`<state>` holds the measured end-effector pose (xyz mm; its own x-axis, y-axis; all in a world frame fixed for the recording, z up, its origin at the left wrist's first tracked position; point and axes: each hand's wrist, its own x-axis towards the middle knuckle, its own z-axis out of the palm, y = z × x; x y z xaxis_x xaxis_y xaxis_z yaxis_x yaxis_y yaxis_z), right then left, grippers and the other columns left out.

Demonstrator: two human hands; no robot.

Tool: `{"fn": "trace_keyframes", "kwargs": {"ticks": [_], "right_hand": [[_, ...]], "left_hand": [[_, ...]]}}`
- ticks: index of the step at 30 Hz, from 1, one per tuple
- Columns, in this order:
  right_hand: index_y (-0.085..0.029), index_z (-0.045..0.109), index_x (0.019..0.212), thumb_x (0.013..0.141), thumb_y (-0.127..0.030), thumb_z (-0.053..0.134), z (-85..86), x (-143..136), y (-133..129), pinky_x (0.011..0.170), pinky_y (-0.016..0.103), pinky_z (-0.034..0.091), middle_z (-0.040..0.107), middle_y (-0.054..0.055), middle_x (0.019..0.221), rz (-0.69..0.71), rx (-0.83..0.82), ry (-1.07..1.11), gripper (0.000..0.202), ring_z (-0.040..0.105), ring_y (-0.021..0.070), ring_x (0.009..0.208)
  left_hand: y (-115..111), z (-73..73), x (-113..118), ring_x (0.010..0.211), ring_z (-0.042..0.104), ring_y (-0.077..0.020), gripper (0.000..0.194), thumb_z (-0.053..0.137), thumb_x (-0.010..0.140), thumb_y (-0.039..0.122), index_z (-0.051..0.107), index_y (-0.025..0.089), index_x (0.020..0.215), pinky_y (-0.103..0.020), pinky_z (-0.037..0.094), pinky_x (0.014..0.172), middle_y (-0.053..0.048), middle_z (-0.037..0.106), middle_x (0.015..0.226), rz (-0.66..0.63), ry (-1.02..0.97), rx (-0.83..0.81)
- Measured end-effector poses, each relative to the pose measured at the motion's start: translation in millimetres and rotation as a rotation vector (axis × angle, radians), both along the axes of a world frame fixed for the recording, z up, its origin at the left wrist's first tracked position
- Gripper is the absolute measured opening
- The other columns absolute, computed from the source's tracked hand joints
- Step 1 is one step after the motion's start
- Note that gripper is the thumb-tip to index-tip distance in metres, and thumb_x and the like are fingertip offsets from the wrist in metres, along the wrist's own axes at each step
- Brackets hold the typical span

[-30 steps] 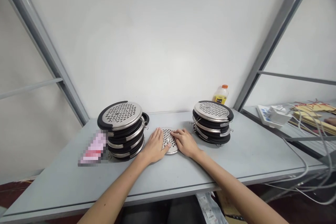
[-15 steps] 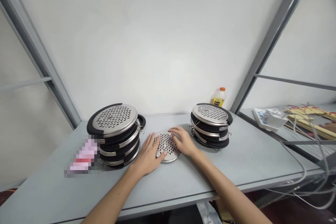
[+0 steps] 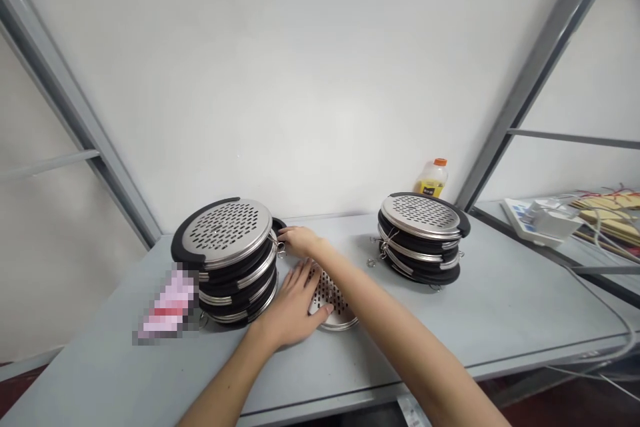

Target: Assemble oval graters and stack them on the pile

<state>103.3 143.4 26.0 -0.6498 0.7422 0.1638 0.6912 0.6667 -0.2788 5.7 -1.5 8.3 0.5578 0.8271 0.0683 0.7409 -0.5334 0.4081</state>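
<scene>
My left hand (image 3: pixel 295 303) lies with fingers spread on the left side of a round, perforated metal disc (image 3: pixel 327 297) on the table. My right forearm crosses over that disc and covers part of it. Beside the left stack, my right hand (image 3: pixel 299 241) has its fingers bent at a black ring (image 3: pixel 278 223), mostly hidden behind the stack; they look closed on its edge. The left stack (image 3: pixel 237 280) is made of perforated metal discs with black rims and small wire loops.
A similar, lower stack (image 3: pixel 420 240) stands to the right, with a small metal ring (image 3: pixel 371 263) near it. Behind it is an orange-capped bottle (image 3: pixel 433 177). A blurred pink item (image 3: pixel 167 307) lies left. A power strip (image 3: pixel 537 223) and cables sit at the far right.
My right hand has left the metal disc and moved left to the black ring behind the left stack. My left hand stays on the disc. The view has shifted slightly.
</scene>
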Motion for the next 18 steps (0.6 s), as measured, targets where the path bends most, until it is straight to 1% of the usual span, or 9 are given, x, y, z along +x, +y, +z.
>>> {"fn": "trace_keyframes", "kwargs": {"ticks": [2, 5, 8, 10, 11, 13, 15, 16, 18], "right_hand": [[-0.021, 0.065, 0.113, 0.082, -0.014, 0.048, -3.3, 15, -3, 0.096, 0.036, 0.045, 0.059, 0.009, 0.129, -0.065, 0.025, -0.008, 0.036, 0.058, 0.0244, 0.114], [-0.012, 0.061, 0.118, 0.085, -0.013, 0.043, -7.0, 46, -5, 0.095, 0.038, 0.045, 0.061, 0.017, 0.123, -0.178, 0.06, -0.013, 0.037, 0.06, 0.0261, 0.11], [-0.007, 0.061, 0.117, 0.082, -0.005, 0.042, -6.9, 75, -6, 0.106, 0.04, 0.035, 0.062, 0.018, 0.121, -0.24, 0.09, -0.014, 0.04, 0.05, 0.0261, 0.123], [-0.007, 0.06, 0.119, 0.079, 0.0, 0.04, -5.5, 86, -9, 0.11, 0.039, 0.029, 0.061, 0.017, 0.123, -0.258, 0.109, 0.004, 0.045, 0.043, 0.0245, 0.13], [-0.007, 0.058, 0.122, 0.08, -0.001, 0.039, -5.1, 88, -13, 0.11, 0.038, 0.03, 0.061, 0.016, 0.125, -0.261, 0.116, 0.02, 0.047, 0.043, 0.0237, 0.13], [-0.008, 0.054, 0.127, 0.085, -0.005, 0.035, -5.0, 87, -23, 0.106, 0.035, 0.035, 0.059, 0.015, 0.128, -0.243, 0.121, 0.051, 0.047, 0.049, 0.0217, 0.125], [-0.012, 0.052, 0.131, 0.089, -0.012, 0.034, -6.2, 79, -35, 0.105, 0.032, 0.037, 0.056, 0.012, 0.132, -0.181, 0.112, 0.069, 0.045, 0.051, 0.0193, 0.123], [-0.014, 0.051, 0.132, 0.091, -0.015, 0.035, -7.0, 74, -39, 0.105, 0.03, 0.037, 0.055, 0.01, 0.134, -0.142, 0.104, 0.072, 0.044, 0.05, 0.0183, 0.124], [-0.016, 0.047, 0.135, 0.094, -0.024, 0.036, -8.3, 59, -44, 0.107, 0.031, 0.036, 0.052, 0.009, 0.137, -0.09, 0.083, 0.075, 0.044, 0.048, 0.0186, 0.127]], "left_hand": [[0, -0.6, -1, 0.144, 0.005, -0.0283, 0.074, 0.038, 0.091, 0.057, 0.016, 0.018, 0.15, -0.049, 0.016, 0.115, -0.01, 0.01, 0.157, -0.002, 0.006, -0.001], [-1, -2.5, -1, 0.144, 0.005, -0.0297, 0.073, 0.039, 0.09, 0.058, 0.02, 0.019, 0.149, -0.051, 0.019, 0.114, -0.01, 0.008, 0.157, 0.013, -0.004, 0.016], [-2, -3.1, 1, 0.144, 0.011, -0.0283, 0.072, 0.04, 0.091, 0.057, 0.021, 0.019, 0.149, -0.047, 0.021, 0.114, -0.011, 0.011, 0.157, 0.018, -0.029, 0.063], [-2, -3.3, 3, 0.144, 0.014, -0.0261, 0.071, 0.038, 0.093, 0.055, 0.019, 0.017, 0.149, -0.045, 0.021, 0.115, -0.012, 0.015, 0.156, 0.023, -0.042, 0.102], [-2, -3.6, 4, 0.143, 0.015, -0.0257, 0.069, 0.037, 0.094, 0.054, 0.02, 0.015, 0.149, -0.044, 0.022, 0.115, -0.012, 0.017, 0.156, 0.032, -0.046, 0.12], [-1, -4.5, 5, 0.142, 0.018, -0.0275, 0.066, 0.036, 0.094, 0.051, 0.027, 0.011, 0.146, -0.045, 0.023, 0.115, -0.015, 0.024, 0.153, 0.066, -0.034, 0.14], [-1, -4.9, 7, 0.14, 0.025, -0.0299, 0.063, 0.039, 0.094, 0.049, 0.034, 0.008, 0.142, -0.046, 0.026, 0.113, -0.018, 0.03, 0.15, 0.088, -0.019, 0.15], [-2, -4.6, 9, 0.139, 0.029, -0.0301, 0.06, 0.04, 0.094, 0.047, 0.036, 0.008, 0.141, -0.046, 0.028, 0.113, -0.018, 0.033, 0.149, 0.081, -0.023, 0.159], [-3, -3.1, 11, 0.137, 0.033, -0.0281, 0.053, 0.04, 0.095, 0.042, 0.038, 0.013, 0.14, -0.045, 0.03, 0.112, -0.015, 0.038, 0.147, 0.04, -0.063, 0.19]]}}
